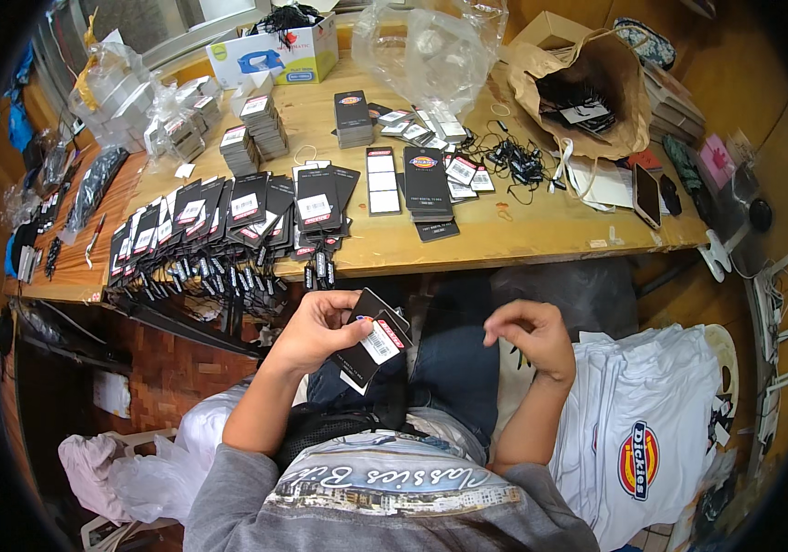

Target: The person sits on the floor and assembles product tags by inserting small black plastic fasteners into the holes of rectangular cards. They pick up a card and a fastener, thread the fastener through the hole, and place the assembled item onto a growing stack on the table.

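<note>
My left hand (320, 329) grips a small stack of black hang tags (373, 342) with white barcode stickers, held over my lap just below the table's front edge. My right hand (530, 335) hovers to the right of the tags with its fingers curled in a pinch; whether a thin string is between them I cannot tell. On the wooden table (541, 230) above, a long overlapping row of the same black tags (228, 221) runs along the front left, their strings hanging over the edge.
Stacks of tags (353, 118), a pile of black strings (515, 161), a brown paper bag (596, 87), clear plastic bags (426, 46), a white box (274, 55) and a phone (646, 195) lie on the table. Folded white shirts (638, 414) sit at my right.
</note>
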The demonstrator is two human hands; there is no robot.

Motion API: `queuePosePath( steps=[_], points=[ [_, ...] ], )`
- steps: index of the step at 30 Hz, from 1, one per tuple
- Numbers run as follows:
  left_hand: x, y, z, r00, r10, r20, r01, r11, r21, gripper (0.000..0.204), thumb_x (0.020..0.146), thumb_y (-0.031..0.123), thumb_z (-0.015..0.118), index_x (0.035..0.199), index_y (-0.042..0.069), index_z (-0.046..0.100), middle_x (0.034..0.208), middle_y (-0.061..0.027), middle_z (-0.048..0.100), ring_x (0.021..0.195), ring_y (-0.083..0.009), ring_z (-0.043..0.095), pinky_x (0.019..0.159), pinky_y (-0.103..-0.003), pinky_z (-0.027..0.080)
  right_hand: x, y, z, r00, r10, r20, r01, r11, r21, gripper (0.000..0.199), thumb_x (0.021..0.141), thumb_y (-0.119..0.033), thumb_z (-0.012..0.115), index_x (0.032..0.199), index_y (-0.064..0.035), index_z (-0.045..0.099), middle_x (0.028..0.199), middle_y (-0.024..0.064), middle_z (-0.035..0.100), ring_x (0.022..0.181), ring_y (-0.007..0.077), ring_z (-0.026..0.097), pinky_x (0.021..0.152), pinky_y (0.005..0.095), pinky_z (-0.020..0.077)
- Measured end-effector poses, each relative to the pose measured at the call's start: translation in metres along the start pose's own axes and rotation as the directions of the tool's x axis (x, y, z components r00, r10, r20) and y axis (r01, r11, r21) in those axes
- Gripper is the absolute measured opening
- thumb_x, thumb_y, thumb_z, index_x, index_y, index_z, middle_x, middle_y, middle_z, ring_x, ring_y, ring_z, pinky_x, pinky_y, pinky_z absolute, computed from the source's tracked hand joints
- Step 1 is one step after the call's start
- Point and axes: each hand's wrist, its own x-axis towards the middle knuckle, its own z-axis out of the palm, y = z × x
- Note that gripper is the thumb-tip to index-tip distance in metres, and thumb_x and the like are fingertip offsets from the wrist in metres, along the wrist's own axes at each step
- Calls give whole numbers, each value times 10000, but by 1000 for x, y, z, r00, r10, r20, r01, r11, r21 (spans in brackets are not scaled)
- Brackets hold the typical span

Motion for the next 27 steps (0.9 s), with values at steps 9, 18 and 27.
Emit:
queuePosePath(
  steps=[9,18,27],
  points=[
    [5,-8,3,996,-84,38,83,996,24,187,745,63,596,895,-45,566,775,-53,603,665,-68,561,618,-191,459,6,-8,19,821,-525,225,442,833,333,125,592,77,544,699,82,609,691,221,594,657,318,604,593,362,465],
    [9,-10,7,998,-7,-64,12,997,82,191,762,79,567,908,-42,548,937,-124,571,759,-113,570,679,-234,466,9,-22,32,744,-657,-122,647,754,-115,177,532,13,646,708,21,628,755,164,584,691,237,575,591,290,450],
    [11,-15,27,991,28,-130,-46,989,-144,226,874,73,332,1088,17,281,984,-186,514,844,-275,574,694,-344,510,7,-9,64,875,-354,-329,342,935,-98,130,709,59,569,827,31,615,789,85,512,634,118,520,595,191,436]
  ],
)
